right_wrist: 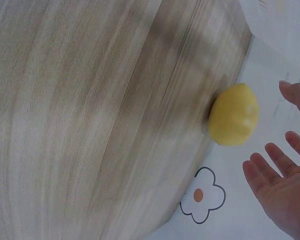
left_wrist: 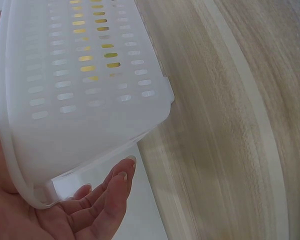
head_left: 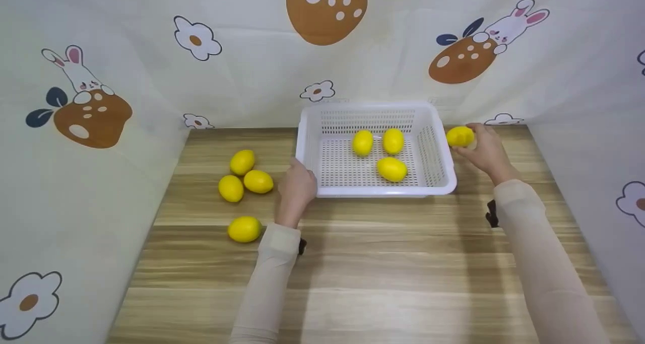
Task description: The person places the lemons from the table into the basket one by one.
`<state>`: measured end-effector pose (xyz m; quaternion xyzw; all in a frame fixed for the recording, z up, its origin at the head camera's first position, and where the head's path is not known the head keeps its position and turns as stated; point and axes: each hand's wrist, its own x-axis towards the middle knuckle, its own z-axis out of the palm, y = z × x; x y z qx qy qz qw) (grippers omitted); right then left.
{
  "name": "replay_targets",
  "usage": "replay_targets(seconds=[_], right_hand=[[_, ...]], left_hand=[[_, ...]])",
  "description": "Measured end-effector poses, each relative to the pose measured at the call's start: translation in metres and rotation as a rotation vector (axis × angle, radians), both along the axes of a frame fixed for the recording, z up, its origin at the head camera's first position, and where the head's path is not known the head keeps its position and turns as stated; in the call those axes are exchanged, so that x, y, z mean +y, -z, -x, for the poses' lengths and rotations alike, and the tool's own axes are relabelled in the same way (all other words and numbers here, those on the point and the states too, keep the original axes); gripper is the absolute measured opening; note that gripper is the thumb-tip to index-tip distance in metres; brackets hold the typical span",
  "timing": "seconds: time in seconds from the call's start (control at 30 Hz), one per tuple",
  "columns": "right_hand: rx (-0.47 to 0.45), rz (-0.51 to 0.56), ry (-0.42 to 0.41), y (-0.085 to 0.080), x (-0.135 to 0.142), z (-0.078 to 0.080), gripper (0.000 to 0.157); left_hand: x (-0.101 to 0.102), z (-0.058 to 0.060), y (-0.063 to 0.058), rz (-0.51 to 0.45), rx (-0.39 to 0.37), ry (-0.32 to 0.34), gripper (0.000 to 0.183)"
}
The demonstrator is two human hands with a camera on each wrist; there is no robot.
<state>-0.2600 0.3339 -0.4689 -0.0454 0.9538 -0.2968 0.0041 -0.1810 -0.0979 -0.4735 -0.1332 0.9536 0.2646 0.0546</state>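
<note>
A white plastic basket (head_left: 383, 191) with slotted walls stands at the back of the wooden table. Inside it lie three yellow lemons (head_left: 392, 169). My left hand (head_left: 297, 185) grips the basket's front left corner; in the left wrist view its fingers (left_wrist: 117, 197) curl beneath the rim. Just right of the basket, another lemon (head_left: 456, 136) rests on the table. My right hand (head_left: 486, 150) is around that lemon's right side, thumb and fingers spread. In the right wrist view a gap shows between the lemon (right_wrist: 234, 115) and the fingers (right_wrist: 262, 172).
Left of the basket, a loose cluster of three lemons (head_left: 258, 181) lies on the wooden table (head_left: 383, 263). One more lemon (head_left: 245, 229) sits nearer the front, beside my left sleeve. A printed cloth (head_left: 242, 82) with rabbits and flowers hangs behind the table and along both sides.
</note>
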Motion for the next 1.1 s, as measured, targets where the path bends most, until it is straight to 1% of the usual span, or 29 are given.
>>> replay_targets(seconds=[0.17,0.3,0.5,0.73,0.97,1.1], right_hand=[[-0.037,-0.002,0.008,0.002,0.004,0.004,0.077],[-0.068,0.011,0.032,0.004,0.006,0.006,0.079],[-0.111,0.033,0.053,0.008,0.002,0.013,0.080],[-0.111,0.038,0.068,0.015,0.003,0.016,0.080],[-0.085,0.016,0.052,0.019,0.006,0.022,0.082],[-0.100,0.017,0.057,0.022,0.008,0.026,0.084]], left_hand=[[0.002,0.002,0.001,-0.010,-0.015,-0.010,0.057],[0.004,0.003,0.001,-0.011,-0.015,-0.001,0.058],[0.002,0.002,0.000,-0.009,-0.036,-0.011,0.059],[0.000,0.001,-0.002,-0.024,-0.038,-0.005,0.061],[-0.001,0.000,-0.001,0.014,-0.007,0.015,0.060],[-0.001,-0.001,-0.001,0.016,-0.004,0.022,0.061]])
